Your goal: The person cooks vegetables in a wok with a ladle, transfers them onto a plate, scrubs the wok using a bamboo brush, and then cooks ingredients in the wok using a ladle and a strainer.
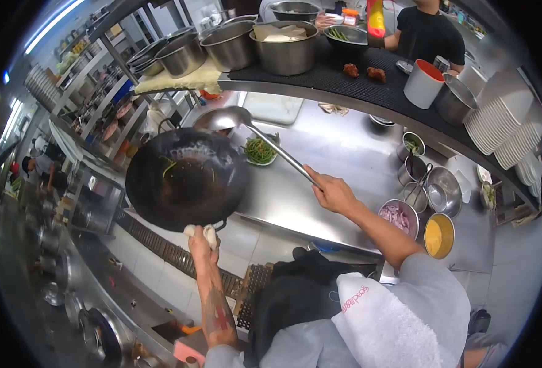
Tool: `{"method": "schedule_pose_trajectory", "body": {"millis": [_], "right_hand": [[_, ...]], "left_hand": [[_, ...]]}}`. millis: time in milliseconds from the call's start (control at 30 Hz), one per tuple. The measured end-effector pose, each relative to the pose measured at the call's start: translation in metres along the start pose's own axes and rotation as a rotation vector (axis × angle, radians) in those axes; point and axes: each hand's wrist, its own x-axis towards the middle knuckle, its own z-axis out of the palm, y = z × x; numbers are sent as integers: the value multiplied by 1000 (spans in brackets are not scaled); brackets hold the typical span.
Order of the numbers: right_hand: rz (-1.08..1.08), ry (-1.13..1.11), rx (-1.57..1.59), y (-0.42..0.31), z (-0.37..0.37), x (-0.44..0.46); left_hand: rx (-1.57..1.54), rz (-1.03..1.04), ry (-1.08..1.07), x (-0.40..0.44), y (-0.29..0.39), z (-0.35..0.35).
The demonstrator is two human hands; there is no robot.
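Note:
My left hand is closed round a folded pale cloth at the near rim of a large black wok. The wok is tilted toward me, and a few green bits and some dark liquid show inside it. In my right hand is the long handle of a steel ladle. Its bowl is beyond the wok's right side, over another metal vessel that is partly hidden. Close to the wok's right edge, a plate of green vegetables sits on the steel counter.
Steel pots and stacked white plates line the shelf above the counter. To the right are bowls of chopped purple onion and yellow liquid. A person in black stands behind the shelf.

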Motion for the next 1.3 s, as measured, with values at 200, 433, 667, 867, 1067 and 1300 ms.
{"method": "schedule_pose_trajectory", "body": {"millis": [200,433,667,867,1067,1300], "right_hand": [[-188,-19,448,-46,-21,30],[-290,-237,254,-26,38,69],[-169,-83,485,-76,84,134],[-371,-171,113,10,63,108],[-280,-139,14,54,-8,114],[-318,-52,-84,22,30,146]], "left_hand": [[-63,56,76,8,2,43],[7,48,33,-20,19,67],[154,90,58,-29,17,66],[38,263,127,-4,17,58],[51,275,138,15,27,60],[-87,270,173,32,34,65]]}}
